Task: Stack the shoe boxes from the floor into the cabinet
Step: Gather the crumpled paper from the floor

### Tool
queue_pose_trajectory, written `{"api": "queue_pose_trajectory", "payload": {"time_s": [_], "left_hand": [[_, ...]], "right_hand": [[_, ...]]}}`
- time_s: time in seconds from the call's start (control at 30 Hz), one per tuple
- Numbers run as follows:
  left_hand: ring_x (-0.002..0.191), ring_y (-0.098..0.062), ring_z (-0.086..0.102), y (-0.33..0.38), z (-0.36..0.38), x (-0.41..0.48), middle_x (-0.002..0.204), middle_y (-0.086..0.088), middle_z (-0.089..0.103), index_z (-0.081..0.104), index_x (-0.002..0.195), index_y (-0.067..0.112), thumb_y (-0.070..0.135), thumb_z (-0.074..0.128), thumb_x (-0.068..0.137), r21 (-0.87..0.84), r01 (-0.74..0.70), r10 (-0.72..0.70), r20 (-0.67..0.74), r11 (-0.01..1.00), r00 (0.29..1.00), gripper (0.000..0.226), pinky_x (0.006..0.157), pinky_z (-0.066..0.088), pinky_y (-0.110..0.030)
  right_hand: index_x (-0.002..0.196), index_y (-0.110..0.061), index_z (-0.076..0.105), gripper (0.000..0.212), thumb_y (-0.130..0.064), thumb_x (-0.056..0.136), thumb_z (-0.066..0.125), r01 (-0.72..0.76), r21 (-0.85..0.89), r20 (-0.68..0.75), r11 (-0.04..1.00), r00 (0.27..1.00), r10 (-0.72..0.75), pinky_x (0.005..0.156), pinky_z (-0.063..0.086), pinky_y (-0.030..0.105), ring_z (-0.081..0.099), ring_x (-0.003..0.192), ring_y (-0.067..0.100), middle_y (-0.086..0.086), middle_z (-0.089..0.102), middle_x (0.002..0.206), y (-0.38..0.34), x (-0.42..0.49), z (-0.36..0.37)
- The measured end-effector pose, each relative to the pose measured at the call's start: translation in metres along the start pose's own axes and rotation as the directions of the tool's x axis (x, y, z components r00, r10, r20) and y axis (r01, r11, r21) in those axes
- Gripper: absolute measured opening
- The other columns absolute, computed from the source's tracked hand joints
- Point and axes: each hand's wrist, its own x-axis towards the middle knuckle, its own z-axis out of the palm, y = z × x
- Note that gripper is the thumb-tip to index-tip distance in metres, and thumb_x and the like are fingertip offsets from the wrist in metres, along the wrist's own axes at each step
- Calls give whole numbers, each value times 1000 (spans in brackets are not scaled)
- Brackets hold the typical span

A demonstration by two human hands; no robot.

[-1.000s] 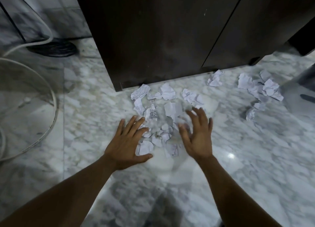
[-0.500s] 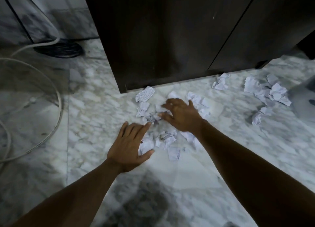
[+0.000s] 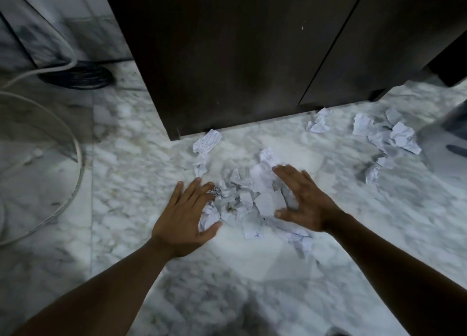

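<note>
Head view: the white-and-grey veined marble floor (image 3: 252,272) lies bare in front of the arms and to the left as far as a looping white cable (image 3: 78,159). A coiled black cable (image 3: 83,76) lies by the wall. The tall dark brown wooden cabinet (image 3: 240,57) stands straight ahead with both doors closed, its bottom edge just beyond a heap of crumpled white paper scraps (image 3: 252,196). A second scatter of crumpled scraps (image 3: 389,136) lies to the right, near the cabinet's corner. The left hand (image 3: 184,214) and right hand (image 3: 303,201) flank the heap palms down, fingers straight and spread wide, touching its edges and gripping nothing.
</note>
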Motion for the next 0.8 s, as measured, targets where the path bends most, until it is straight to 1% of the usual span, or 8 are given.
{"api": "queue_pose_trajectory", "payload": {"time_s": [0.07,0.17,0.23,0.33,0.5,0.6,0.7,0.8], "left_hand": [[151,-19,20,-1,1,-1,154,4,41,41,148,20,60,52,90,-9,-3,3,-6,1000,1000,71,120,18,-53],[150,-23,22,0,0,-2,153,3,41,25,156,28,61,48,92,9,-2,2,10,1000,1000,76,120,17,-55],[149,-27,23,1,-1,-2,152,2,41,23,156,35,63,43,93,32,-14,13,34,999,999,72,118,18,-57],[148,-31,25,0,0,-2,150,0,42,32,152,40,63,38,95,91,-62,58,52,994,997,62,116,19,-60],[146,-35,29,-2,1,-1,148,-4,45,46,145,36,59,38,97,125,-92,86,60,988,995,54,115,21,-63],[146,-33,30,-1,0,-1,149,-3,45,56,137,33,58,41,97,110,-88,82,58,990,995,50,115,21,-62],[145,-30,31,0,-1,-2,147,0,45,60,129,30,57,45,96,79,-67,64,40,995,997,45,115,22,-61],[141,-27,36,0,0,-3,141,4,49,59,127,30,56,49,94,31,-30,30,13,999,999,43,117,21,-57]], "right_hand": [[159,-28,-3,125,-94,66,48,48,-21,-28,999,998,-48,125,0,51,-10,154,10,-4,-1,168,-8,-18,20],[158,-23,-12,144,-102,53,47,23,-144,-96,989,995,-37,123,-3,55,-9,155,22,5,-8,168,-27,-23,45],[156,-28,-18,143,-106,51,40,-38,-214,-119,976,993,13,121,-2,61,-9,154,28,8,-12,167,-42,-13,54],[153,-40,-21,125,-104,59,32,-97,-250,-159,963,985,58,118,2,66,1,154,34,7,-5,168,-58,2,60],[154,-51,8,84,-90,82,27,-15,-335,-120,942,992,-27,108,6,79,14,150,41,2,19,165,-65,12,63],[149,-49,33,67,-80,90,26,-3,-352,-132,936,990,-46,107,8,80,21,148,40,-1,33,158,-65,14,64],[130,-38,59,47,-64,96,40,3,-265,-246,964,967,-70,110,12,76,35,142,32,-2,49,141,-64,14,67],[99,-18,68,26,-40,93,56,43,-196,-429,980,895,-125,112,25,64,57,116,25,1,60,111,-59,14,72]]}}
